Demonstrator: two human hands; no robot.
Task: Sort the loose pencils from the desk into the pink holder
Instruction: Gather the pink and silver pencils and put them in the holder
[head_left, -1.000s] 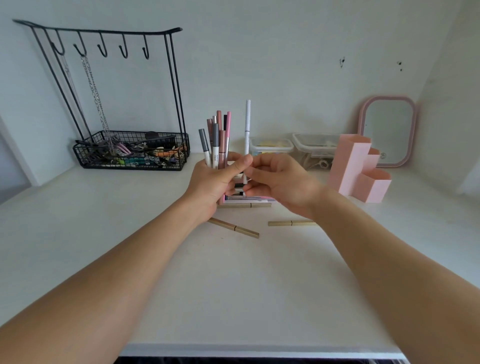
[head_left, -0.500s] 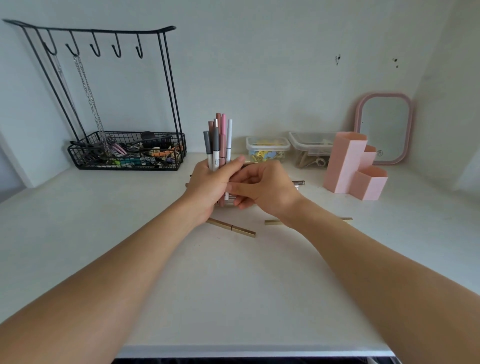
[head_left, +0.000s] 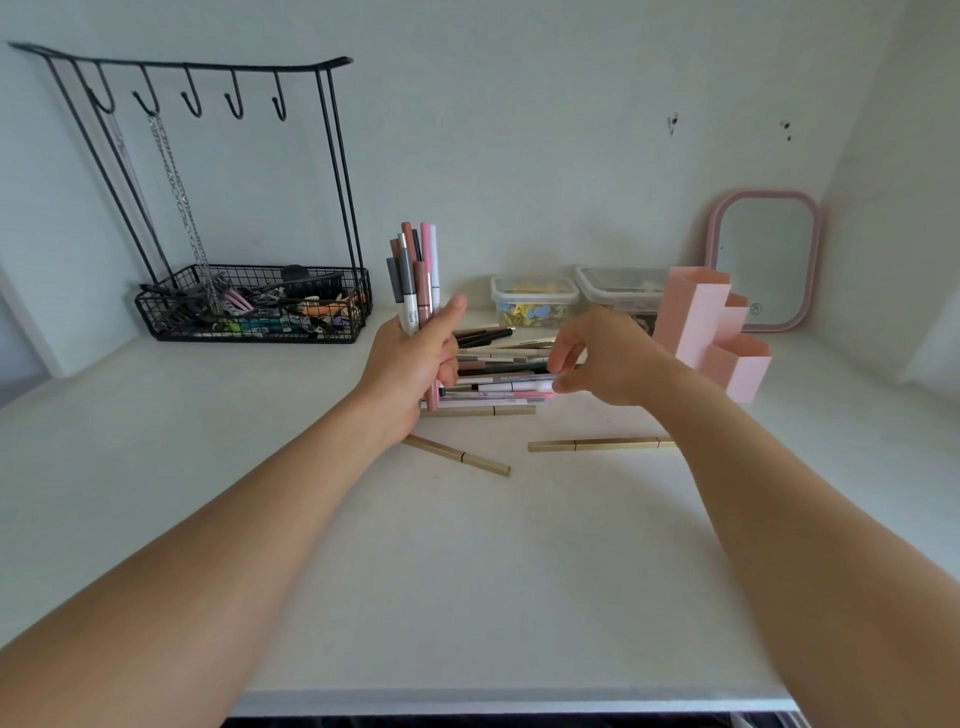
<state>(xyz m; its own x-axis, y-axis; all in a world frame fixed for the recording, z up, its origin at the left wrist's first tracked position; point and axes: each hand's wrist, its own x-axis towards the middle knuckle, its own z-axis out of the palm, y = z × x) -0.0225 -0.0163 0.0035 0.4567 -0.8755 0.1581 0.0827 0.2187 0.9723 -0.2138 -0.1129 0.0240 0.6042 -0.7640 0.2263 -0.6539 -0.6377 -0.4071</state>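
My left hand (head_left: 415, 358) grips an upright bundle of pencils (head_left: 414, 275) in pink, grey, white and brown. Just right of it a pile of loose pencils (head_left: 498, 369) lies flat on the white desk (head_left: 467, 571). My right hand (head_left: 602, 358) reaches over the pile's right end, thumb and fingers apart, fingertips at a white pencil (head_left: 514, 386). The pink holder (head_left: 701, 332), with stepped compartments, stands right behind my right hand. Three gold pencils lie nearer me: one (head_left: 457, 455) angled, one (head_left: 597, 445) level, one (head_left: 483, 411) at the pile's front.
A black wire rack (head_left: 254, 306) with hooks, chains and a basket of clips stands at the back left. Two clear plastic boxes (head_left: 535, 301) sit behind the pile. A pink-framed mirror (head_left: 763, 260) leans on the wall at the back right.
My right hand has left the bundle after adding a white pencil to it and moved right and down over the pile. My left hand keeps the bundle upright.
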